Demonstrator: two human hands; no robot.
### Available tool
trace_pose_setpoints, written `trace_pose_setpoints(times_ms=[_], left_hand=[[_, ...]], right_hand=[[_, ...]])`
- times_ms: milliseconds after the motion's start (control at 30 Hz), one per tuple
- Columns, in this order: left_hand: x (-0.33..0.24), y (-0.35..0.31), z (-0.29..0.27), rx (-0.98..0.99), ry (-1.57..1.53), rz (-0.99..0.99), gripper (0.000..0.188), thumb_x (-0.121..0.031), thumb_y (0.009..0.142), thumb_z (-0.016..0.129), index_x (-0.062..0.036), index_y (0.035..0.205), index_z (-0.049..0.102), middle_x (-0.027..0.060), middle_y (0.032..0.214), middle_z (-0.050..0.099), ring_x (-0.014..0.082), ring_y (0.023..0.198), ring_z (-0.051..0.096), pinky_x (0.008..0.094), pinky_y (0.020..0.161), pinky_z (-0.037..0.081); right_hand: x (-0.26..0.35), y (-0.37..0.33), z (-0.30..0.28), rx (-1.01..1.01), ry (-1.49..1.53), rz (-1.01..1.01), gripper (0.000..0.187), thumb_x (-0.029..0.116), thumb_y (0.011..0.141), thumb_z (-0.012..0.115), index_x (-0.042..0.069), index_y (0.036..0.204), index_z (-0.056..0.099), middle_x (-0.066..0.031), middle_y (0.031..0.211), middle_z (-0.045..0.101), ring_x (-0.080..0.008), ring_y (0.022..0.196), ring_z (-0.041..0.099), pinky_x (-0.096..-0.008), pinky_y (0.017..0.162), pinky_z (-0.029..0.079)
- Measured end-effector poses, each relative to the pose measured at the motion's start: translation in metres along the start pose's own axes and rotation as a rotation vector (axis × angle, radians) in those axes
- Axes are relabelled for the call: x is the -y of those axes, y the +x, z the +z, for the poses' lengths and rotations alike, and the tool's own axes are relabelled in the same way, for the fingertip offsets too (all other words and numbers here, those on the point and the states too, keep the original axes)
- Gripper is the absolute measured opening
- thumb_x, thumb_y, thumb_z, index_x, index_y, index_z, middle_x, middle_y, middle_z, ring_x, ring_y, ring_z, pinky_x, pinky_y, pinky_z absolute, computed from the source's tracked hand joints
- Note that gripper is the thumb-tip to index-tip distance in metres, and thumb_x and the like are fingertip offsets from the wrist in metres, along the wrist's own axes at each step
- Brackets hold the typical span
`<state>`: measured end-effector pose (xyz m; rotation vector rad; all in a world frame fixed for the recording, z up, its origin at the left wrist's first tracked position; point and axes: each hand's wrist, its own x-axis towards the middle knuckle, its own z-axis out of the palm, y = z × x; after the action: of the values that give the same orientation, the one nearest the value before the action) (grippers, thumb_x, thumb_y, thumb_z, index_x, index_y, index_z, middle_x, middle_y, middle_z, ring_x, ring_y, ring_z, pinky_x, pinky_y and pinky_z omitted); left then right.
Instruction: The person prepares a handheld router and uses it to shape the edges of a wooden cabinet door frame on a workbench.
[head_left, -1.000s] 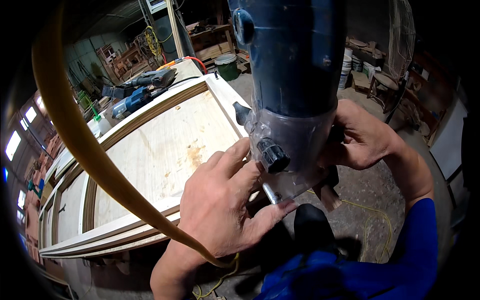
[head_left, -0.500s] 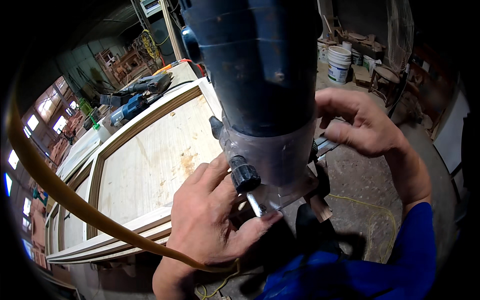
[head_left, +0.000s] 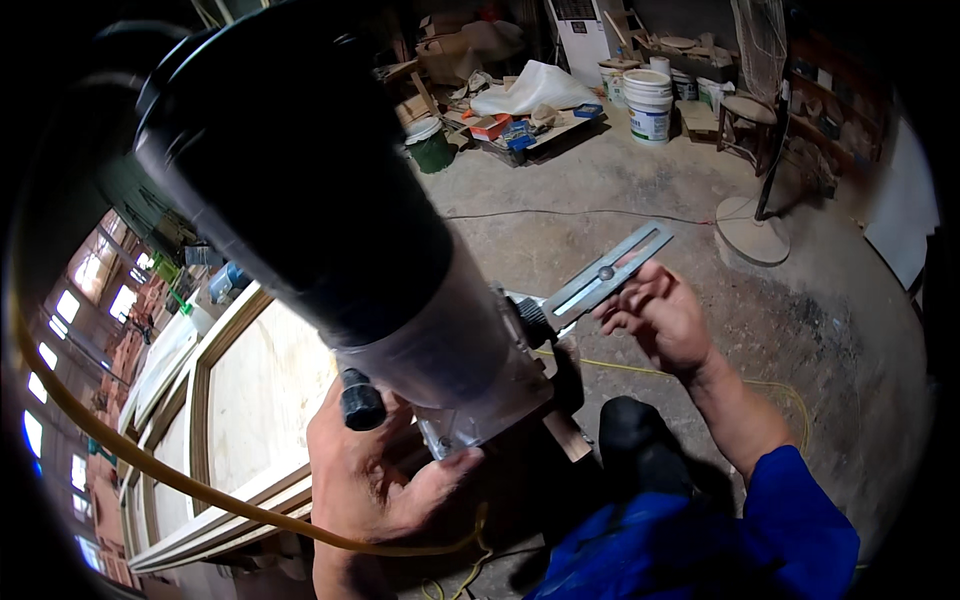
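Observation:
A trim router [head_left: 390, 290] with a dark motor body and a clear base fills the middle, leaning up to the left. My left hand [head_left: 352, 475] is closed around its base, the thumb along the lower edge. Two black knobs stick out from the base, one [head_left: 361, 402] near my left fingers and one [head_left: 533, 322] on the right. Off that right side, my right hand [head_left: 672, 325] grips a slotted metal guide bar [head_left: 626, 262] with a screw in its slot. Whether the bar is joined to the router I cannot tell. A wood piece [head_left: 566, 437] shows beneath the base.
Framed wooden panels [head_left: 255, 385] lie stacked at the left, and a yellow-brown cord [head_left: 180, 485] loops in front of them. White buckets [head_left: 648, 108], a stool [head_left: 748, 112] and a round stand base [head_left: 752, 232] stand farther back. Thin cables cross the concrete floor [head_left: 630, 180].
The router has tilted to the left, and the view has swung toward the floor at the right. My right hand has moved down, away from the router's side, and the guide bar now shows plainly.

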<state>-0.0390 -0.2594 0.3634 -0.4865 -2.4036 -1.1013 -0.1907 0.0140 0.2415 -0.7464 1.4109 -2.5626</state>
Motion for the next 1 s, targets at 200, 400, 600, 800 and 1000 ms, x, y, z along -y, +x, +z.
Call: trace_pose_setpoints(times_ms=[200, 400, 600, 800, 1000], left_hand=[[-0.001, -0.002, -0.007, 0.074, -0.014, -0.055, 0.053, -0.022, 0.079, 0.083, 0.0063, 0.121, 0.065, 0.0160, 0.104, 0.071, 0.0262, 0.098, 0.074, 0.0369, 0.093, 0.057], [-0.002, -0.002, -0.005, 0.065, -0.067, -0.057, 0.052, -0.019, 0.079, 0.083, 0.0085, 0.120, 0.064, 0.0173, 0.114, 0.066, 0.0271, 0.107, 0.070, 0.0393, 0.097, 0.056], [-0.002, -0.001, -0.011, 0.068, -0.013, -0.061, 0.056, -0.027, 0.080, 0.082, 0.0099, 0.118, 0.065, 0.0158, 0.113, 0.063, 0.0253, 0.107, 0.067, 0.0367, 0.095, 0.054], [-0.001, -0.001, -0.004, 0.017, 0.053, -0.117, 0.067, -0.046, 0.079, 0.080, 0.0095, 0.114, 0.066, 0.0124, 0.106, 0.064, 0.0195, 0.097, 0.065, 0.0314, 0.088, 0.051], [0.004, -0.006, -0.011, 0.019, 0.138, -0.098, 0.069, -0.047, 0.079, 0.081, 0.0097, 0.115, 0.065, 0.0121, 0.106, 0.064, 0.0192, 0.098, 0.064, 0.0318, 0.090, 0.050]], right_hand=[[0.024, 0.009, 0.032, 0.207, -0.029, -0.015, 0.025, 0.019, 0.102, 0.064, -0.002, 0.116, 0.065, -0.0102, 0.099, 0.072, -0.0157, 0.091, 0.068, -0.0316, 0.079, 0.057], [0.026, 0.019, 0.019, 0.295, -0.219, -0.077, 0.022, 0.013, 0.099, 0.068, -0.002, 0.116, 0.069, -0.0057, 0.097, 0.072, -0.0125, 0.088, 0.067, -0.0304, 0.078, 0.057], [0.016, 0.016, 0.030, 0.026, -0.759, -0.469, 0.013, -0.003, 0.086, 0.069, -0.003, 0.099, 0.070, -0.0076, 0.080, 0.073, -0.0134, 0.072, 0.070, -0.0277, 0.067, 0.056], [0.005, 0.017, 0.039, -0.182, -0.850, -0.660, 0.016, -0.004, 0.080, 0.074, -0.001, 0.096, 0.071, -0.0060, 0.078, 0.073, -0.0129, 0.070, 0.070, -0.0269, 0.067, 0.055], [-0.003, 0.018, 0.028, 0.276, 0.623, 0.057, 0.036, 0.022, 0.101, 0.053, -0.004, 0.124, 0.062, -0.0244, 0.110, 0.070, -0.0340, 0.095, 0.072, -0.0414, 0.075, 0.060]])
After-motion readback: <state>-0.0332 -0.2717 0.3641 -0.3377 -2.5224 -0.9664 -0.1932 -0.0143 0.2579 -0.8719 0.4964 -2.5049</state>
